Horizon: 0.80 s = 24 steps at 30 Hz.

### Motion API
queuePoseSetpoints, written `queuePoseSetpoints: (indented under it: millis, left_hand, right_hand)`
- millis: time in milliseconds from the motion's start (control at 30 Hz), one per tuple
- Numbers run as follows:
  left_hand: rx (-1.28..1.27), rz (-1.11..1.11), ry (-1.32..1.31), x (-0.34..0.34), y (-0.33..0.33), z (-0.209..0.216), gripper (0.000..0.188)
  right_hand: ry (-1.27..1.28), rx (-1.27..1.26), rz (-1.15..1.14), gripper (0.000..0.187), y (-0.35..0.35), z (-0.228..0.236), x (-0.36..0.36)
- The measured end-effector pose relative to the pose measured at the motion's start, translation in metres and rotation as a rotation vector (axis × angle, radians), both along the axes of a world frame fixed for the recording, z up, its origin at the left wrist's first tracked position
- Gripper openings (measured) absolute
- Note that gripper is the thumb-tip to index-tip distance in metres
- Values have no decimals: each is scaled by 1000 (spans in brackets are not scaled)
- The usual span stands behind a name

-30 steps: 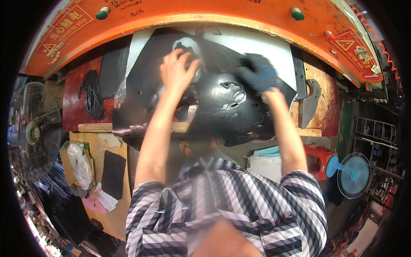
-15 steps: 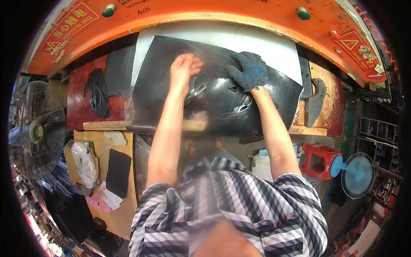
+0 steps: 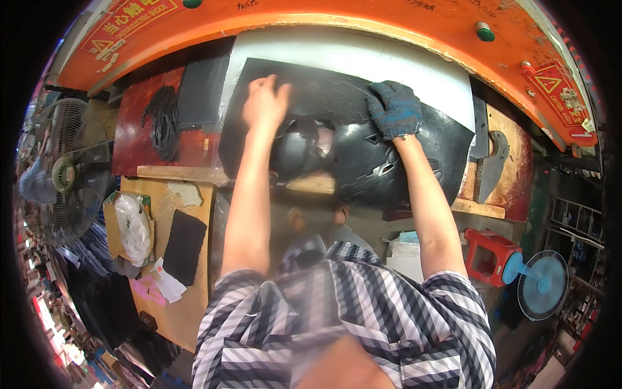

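A large black glossy sheet lies on the pale bed of an orange press machine. My left hand, bare, presses flat on the sheet's upper left part with fingers spread. My right hand, in a dark blue knitted glove, rests palm-down on the sheet's upper right part. Cut-out holes show in the sheet between my forearms. The sheet's near edge hangs over a wooden board.
A dark red plate with black scraps lies left of the sheet. A standing fan is at far left. A wooden bench holds a plastic bag and a black piece. A red stool and blue fan stand at right.
Both hands have pushed the black sheet farther onto the machine bed. It now lies flatter and more spread out than one second ago.
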<state>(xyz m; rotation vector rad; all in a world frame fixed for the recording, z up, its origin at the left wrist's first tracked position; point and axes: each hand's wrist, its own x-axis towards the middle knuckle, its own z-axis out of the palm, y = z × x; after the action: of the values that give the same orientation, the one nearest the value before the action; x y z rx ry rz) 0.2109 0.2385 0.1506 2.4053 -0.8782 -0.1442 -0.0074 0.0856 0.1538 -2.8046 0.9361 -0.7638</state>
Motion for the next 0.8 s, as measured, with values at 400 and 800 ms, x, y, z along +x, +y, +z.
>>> queuePoseSetpoints:
  millis: [400,800]
  left_hand:
    - [-266,-164,789,24,-20,5,20]
    - [-525,-277,1044,5,0,6,24]
  right_hand:
    - [19,232,-17,26,20,22,39]
    - [-92,356,157,27,32,-3,99]
